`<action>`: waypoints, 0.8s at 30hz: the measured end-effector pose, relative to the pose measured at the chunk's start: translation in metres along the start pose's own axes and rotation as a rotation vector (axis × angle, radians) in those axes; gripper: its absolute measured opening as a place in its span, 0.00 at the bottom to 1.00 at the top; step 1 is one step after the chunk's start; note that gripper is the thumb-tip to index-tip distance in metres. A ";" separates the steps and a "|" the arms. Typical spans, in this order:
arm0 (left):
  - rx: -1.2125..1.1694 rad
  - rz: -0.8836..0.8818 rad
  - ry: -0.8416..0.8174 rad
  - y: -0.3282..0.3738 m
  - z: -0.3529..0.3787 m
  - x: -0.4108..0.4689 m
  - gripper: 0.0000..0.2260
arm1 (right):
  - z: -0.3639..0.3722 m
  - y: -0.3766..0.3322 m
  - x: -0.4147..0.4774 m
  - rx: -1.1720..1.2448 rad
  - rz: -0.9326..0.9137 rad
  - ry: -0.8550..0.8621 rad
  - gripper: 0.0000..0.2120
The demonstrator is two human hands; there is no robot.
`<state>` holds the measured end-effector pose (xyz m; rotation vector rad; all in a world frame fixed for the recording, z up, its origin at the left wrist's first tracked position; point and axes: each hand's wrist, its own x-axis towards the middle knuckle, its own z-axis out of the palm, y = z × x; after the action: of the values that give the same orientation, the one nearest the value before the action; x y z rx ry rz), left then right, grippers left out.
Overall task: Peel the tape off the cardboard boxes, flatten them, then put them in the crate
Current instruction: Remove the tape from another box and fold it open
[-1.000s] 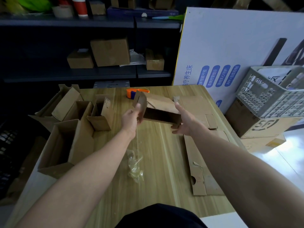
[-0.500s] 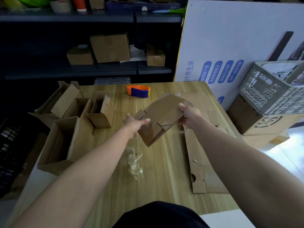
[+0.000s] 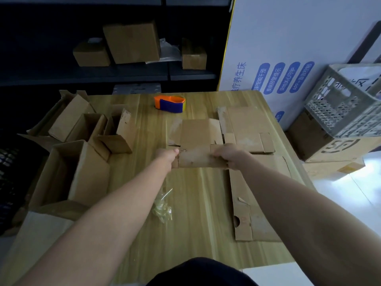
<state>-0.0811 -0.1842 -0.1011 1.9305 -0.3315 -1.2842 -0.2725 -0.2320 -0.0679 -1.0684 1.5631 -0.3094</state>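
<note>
Cardboard, brown and creased, filled the middle of the scene: a flattened box point(image 3: 195, 141) was spread out near the centre of a pale wooden bench point(image 3: 195, 213), its flaps splayed. A person reached both bare arms forward to it. The left hand point(image 3: 168, 156) gripped the box's near left edge, with the thumb on top. The right hand point(image 3: 226, 154) clamped the near right edge, with the fingers curled over the card. I could not tell whether the box rested fully on the bench or was held just above it.

Just beside it, flat cardboard sheets point(image 3: 253, 193) lay along the bench's right side. On the left stood several open boxes point(image 3: 68, 174), crowded together. A crumpled wad of clear tape point(image 3: 162, 207) lay near the left forearm. An orange and blue tape dispenser point(image 3: 170, 103) sat toward the far edge.

Off the bench to the right, a grey perforated crate point(image 3: 346, 104) sat tilted on a large carton point(image 3: 321, 145). Dark shelves behind held more shelf boxes point(image 3: 132, 41).
</note>
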 end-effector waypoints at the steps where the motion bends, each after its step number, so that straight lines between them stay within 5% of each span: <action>1: -0.007 -0.015 0.015 -0.002 0.003 0.003 0.21 | 0.000 0.002 0.004 -0.059 -0.012 0.008 0.14; 3: 0.017 0.010 0.039 -0.003 0.010 0.013 0.21 | -0.003 -0.001 0.014 -0.156 -0.041 0.055 0.22; 8: 0.169 0.225 0.106 0.009 0.025 0.037 0.25 | -0.009 -0.026 0.048 -0.300 -0.156 0.099 0.24; 12: 0.356 0.299 0.133 0.019 0.034 0.062 0.42 | -0.003 -0.032 0.084 -0.504 -0.199 0.126 0.37; 16: 0.659 0.262 0.084 0.012 0.039 0.084 0.39 | 0.011 -0.016 0.117 -1.030 -0.322 0.066 0.33; 21: 1.120 0.534 -0.009 0.004 0.043 0.113 0.27 | 0.016 0.014 0.152 -1.222 -0.519 0.102 0.34; 24: 1.287 0.533 -0.065 0.002 0.045 0.129 0.25 | 0.019 0.018 0.168 -1.344 -0.559 0.023 0.32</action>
<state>-0.0609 -0.2828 -0.1940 2.4550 -1.9153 -0.7603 -0.2513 -0.3429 -0.1951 -2.5364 1.3799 0.4700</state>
